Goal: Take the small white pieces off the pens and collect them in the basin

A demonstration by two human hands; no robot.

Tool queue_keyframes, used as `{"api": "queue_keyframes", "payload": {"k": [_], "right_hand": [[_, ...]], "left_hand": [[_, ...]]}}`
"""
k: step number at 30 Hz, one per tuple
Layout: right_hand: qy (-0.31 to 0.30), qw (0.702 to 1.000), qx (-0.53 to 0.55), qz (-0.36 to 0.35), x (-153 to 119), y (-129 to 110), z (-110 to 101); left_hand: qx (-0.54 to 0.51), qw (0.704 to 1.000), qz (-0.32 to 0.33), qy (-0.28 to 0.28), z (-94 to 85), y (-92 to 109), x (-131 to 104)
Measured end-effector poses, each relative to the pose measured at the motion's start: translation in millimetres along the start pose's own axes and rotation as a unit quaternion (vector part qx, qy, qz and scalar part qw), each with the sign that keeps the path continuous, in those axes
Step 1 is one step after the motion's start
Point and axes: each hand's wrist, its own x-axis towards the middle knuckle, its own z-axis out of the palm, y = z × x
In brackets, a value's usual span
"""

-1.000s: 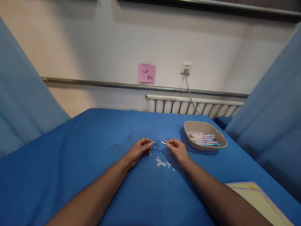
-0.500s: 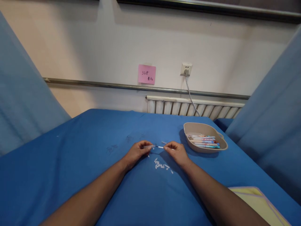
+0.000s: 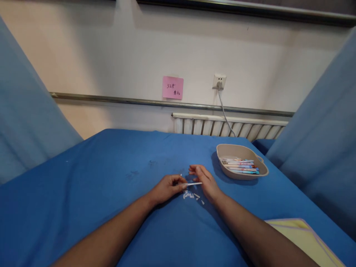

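Observation:
My left hand (image 3: 172,186) pinches a thin white pen refill (image 3: 194,184) between thumb and fingers. It points to the right, and its far end reaches the palm side of my right hand (image 3: 206,181). That hand is open, its fingers extended and apart, with nothing gripped in them; whether it touches the refill's end I cannot tell. Just below the refill lies a loose pile of small white pieces (image 3: 189,195) on the blue cloth (image 3: 155,230). My left fingers cover the refill's other end.
A beige basket (image 3: 242,177) with several pens (image 3: 241,167) in it stands at the right. A folded yellow cloth (image 3: 297,237) lies at the front right. Blue curtains (image 3: 319,122) hang on both sides. Behind the table are a radiator (image 3: 217,127) and a plugged-in cable (image 3: 224,111).
Both hands have come nearer each other, the left moving right and slightly toward me. My right hand has let go of the white refill and opened; the left now holds it.

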Motion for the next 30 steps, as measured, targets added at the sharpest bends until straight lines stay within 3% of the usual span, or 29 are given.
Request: {"api": "queue_keyframes", "payload": {"k": [3,6,9,13,16,19,24,27,30], "right_hand": [[0.025,1.0,0.005,0.012,8.0,2.4,-13.2],[0.063,0.982,-0.173,-0.044,22.0,13.7,-36.8],[0.042,0.938,-0.337,-0.073,30.3,24.7,-51.1],[-0.024,0.881,-0.469,-0.049,28.0,26.7,-47.7],[-0.033,0.86,-0.507,-0.047,24.6,24.2,-42.1],[-0.028,0.88,-0.472,-0.037,24.8,25.8,-40.8],[0.035,0.973,-0.224,-0.028,29.2,32.0,-40.9],[0.028,0.991,-0.126,-0.03,29.4,29.2,-40.0],[0.027,0.994,-0.098,-0.035,27.8,22.3,-39.7]], "left_hand": [[-0.067,0.998,-0.018,0.003,-0.6,-0.9,1.3],[-0.145,0.987,-0.04,0.05,-7.3,-2.7,3.9],[-0.184,0.977,-0.046,0.095,-15.6,-5.7,7.0],[-0.211,0.967,-0.049,0.132,-21.0,-11.1,10.8],[-0.213,0.967,-0.051,0.133,-20.8,-13.4,12.4],[-0.205,0.968,-0.051,0.137,-19.9,-13.0,12.7],[-0.153,0.976,-0.048,0.146,-21.4,-11.8,12.1],[-0.122,0.981,-0.042,0.142,-23.2,-13.2,12.1],[-0.102,0.985,-0.038,0.134,-23.8,-14.3,12.1]]}}
